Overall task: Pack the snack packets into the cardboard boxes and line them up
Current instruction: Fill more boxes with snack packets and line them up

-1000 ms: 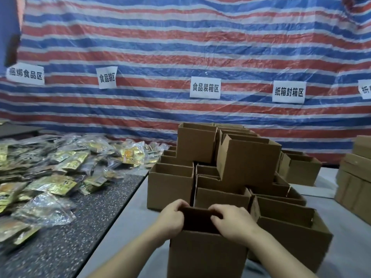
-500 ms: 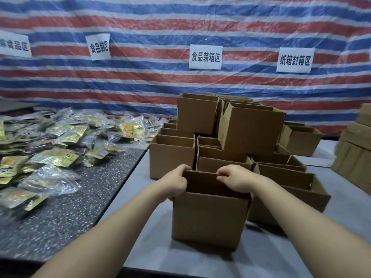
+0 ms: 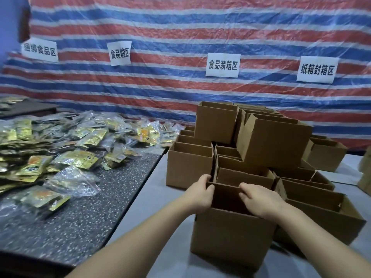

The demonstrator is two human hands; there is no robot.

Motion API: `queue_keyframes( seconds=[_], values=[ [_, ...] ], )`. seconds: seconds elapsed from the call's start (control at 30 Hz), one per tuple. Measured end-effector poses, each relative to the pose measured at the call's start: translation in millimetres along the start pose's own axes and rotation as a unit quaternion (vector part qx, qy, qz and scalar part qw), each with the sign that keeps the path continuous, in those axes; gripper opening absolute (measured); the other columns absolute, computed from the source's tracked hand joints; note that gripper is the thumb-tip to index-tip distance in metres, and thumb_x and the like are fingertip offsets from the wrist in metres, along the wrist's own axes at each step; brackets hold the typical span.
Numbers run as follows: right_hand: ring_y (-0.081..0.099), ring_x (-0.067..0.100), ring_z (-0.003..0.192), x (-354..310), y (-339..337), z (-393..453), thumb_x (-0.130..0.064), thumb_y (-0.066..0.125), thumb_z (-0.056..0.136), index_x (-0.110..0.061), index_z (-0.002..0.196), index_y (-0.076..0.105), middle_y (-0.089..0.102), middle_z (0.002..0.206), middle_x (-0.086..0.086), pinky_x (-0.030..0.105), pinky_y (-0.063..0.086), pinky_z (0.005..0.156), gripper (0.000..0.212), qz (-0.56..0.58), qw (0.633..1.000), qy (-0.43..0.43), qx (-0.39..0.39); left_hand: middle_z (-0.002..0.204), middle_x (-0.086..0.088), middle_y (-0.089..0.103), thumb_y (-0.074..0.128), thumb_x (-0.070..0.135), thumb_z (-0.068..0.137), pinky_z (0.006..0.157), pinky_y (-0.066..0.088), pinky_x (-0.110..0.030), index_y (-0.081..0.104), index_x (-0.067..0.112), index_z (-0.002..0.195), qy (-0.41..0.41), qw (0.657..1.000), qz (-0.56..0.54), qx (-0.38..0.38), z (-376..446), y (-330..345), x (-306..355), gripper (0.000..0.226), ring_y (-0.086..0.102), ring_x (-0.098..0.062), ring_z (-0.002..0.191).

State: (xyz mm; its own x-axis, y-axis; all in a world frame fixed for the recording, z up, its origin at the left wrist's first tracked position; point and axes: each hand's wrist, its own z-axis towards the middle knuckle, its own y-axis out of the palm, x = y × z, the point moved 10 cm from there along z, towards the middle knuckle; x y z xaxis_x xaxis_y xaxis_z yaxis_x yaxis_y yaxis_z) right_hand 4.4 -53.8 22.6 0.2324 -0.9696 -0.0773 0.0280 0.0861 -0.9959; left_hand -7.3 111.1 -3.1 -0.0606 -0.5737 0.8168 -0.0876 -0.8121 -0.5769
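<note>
An open cardboard box (image 3: 230, 235) stands upright on the grey table right in front of me. My left hand (image 3: 200, 194) grips its left rim, fingers curled over the edge. My right hand (image 3: 259, 197) holds the near rim with fingers hooked inside. Behind it, several more open cardboard boxes (image 3: 267, 141) are stacked and crowded together. A big heap of gold and clear snack packets (image 3: 60, 149) lies on the dark speckled table at the left, apart from both hands.
The dark speckled table (image 3: 84, 217) meets the grey table (image 3: 152, 199) at a seam left of the boxes. A striped tarp with white paper signs (image 3: 222, 65) hangs behind. More cardboard boxes (image 3: 365, 171) sit at the far right edge.
The view swung down and then back up. Both hands kept their hold on the front box's rim, and the box has stayed in about the same spot on the table.
</note>
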Motion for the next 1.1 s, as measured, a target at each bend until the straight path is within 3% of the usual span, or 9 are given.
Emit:
queue_keyframes(
  seconds=[0.1,0.2,0.27,0.37,0.53,0.63,0.77,1.0,1.1],
  values=[
    [0.058,0.011,0.118,-4,-6,-4,-0.049,0.035,0.106,-0.029,0.139,0.049,0.06,0.132,-0.008,0.031,0.05,0.097,0.041,-0.009,1.0,0.003,-0.03,0.146,-0.001,0.046,0.027,0.057,0.101,0.101,0.038,-0.034,0.03,0.025,0.149,-0.014,0.997,-0.074,0.034,4,-11,-6,0.058,0.045,-0.022,0.131],
    [0.052,0.015,0.128,-11,-23,-4,-0.056,0.027,0.105,-0.03,0.14,0.052,0.057,0.138,-0.006,0.041,0.04,0.111,0.05,0.0,0.999,0.007,-0.046,0.112,0.013,0.054,0.026,0.06,0.1,0.091,0.041,-0.036,0.044,0.028,0.128,-0.035,0.984,-0.153,0.088,16,-40,-19,0.046,0.052,-0.011,0.106],
    [0.054,0.014,0.125,-19,-39,1,-0.055,0.029,0.105,-0.029,0.138,0.055,0.058,0.135,-0.005,0.038,0.044,0.108,0.05,0.006,1.0,0.0,-0.012,0.1,0.015,0.054,0.029,0.055,0.101,0.087,0.044,-0.036,0.047,0.029,0.112,-0.036,0.982,-0.148,0.115,27,-61,-33,0.033,0.053,-0.008,0.098],
    [0.057,0.008,0.113,-34,-47,8,-0.053,0.039,0.103,-0.029,0.136,0.056,0.06,0.127,-0.008,0.024,0.051,0.093,0.044,0.035,0.999,-0.02,0.014,0.096,0.012,0.057,0.038,0.041,0.101,0.072,0.042,-0.031,0.051,0.025,0.108,-0.037,0.985,-0.059,0.159,47,-100,-63,0.021,0.053,-0.002,0.086],
    [0.055,0.001,0.107,-52,-48,25,-0.053,0.046,0.101,-0.035,0.134,0.055,0.059,0.124,-0.016,0.012,0.047,0.077,0.039,0.039,0.998,-0.049,0.024,0.109,-0.01,0.061,0.042,0.024,0.097,0.076,0.049,-0.036,0.054,0.011,0.11,-0.077,0.952,0.203,0.217,94,-176,-130,0.022,0.057,-0.023,0.09],
    [0.056,-0.002,0.099,-60,-52,47,-0.05,0.049,0.101,-0.037,0.127,0.058,0.06,0.115,-0.019,0.012,0.048,0.071,0.031,0.062,0.996,-0.064,0.017,0.123,-0.011,0.058,0.045,0.018,0.093,0.085,0.056,-0.039,0.053,0.012,0.125,-0.109,0.9,0.364,0.214,120,-212,-171,0.034,0.059,-0.023,0.101],
    [0.056,-0.004,0.099,-70,-54,76,-0.052,0.049,0.1,-0.041,0.126,0.058,0.059,0.111,-0.022,0.017,0.052,0.079,0.03,0.053,0.994,-0.09,0.016,0.124,-0.004,0.056,0.05,0.012,0.087,0.098,0.048,-0.036,0.049,0.017,0.124,-0.133,0.824,0.512,0.202,156,-249,-209,0.037,0.054,-0.019,0.107],
    [0.056,-0.006,0.099,-81,-51,114,-0.054,0.047,0.099,-0.046,0.124,0.054,0.055,0.106,-0.027,0.014,0.053,0.083,0.027,0.053,0.992,-0.114,-0.026,0.16,-0.015,0.02,0.058,0.024,0.091,0.115,0.026,-0.052,0.013,0.019,0.156,-0.175,0.784,0.586,0.111,236,-259,-253,0.079,0.022,-0.035,0.146],
    [0.055,-0.007,0.102,-81,-46,123,-0.057,0.045,0.098,-0.048,0.125,0.052,0.055,0.108,-0.027,0.016,0.053,0.089,0.03,0.042,0.991,-0.118,-0.047,0.16,-0.015,0.019,0.059,0.032,0.088,0.113,0.03,-0.059,0.016,0.024,0.155,-0.232,0.807,0.538,0.072,252,-262,-282,0.08,0.027,-0.038,0.144]
  ],
)
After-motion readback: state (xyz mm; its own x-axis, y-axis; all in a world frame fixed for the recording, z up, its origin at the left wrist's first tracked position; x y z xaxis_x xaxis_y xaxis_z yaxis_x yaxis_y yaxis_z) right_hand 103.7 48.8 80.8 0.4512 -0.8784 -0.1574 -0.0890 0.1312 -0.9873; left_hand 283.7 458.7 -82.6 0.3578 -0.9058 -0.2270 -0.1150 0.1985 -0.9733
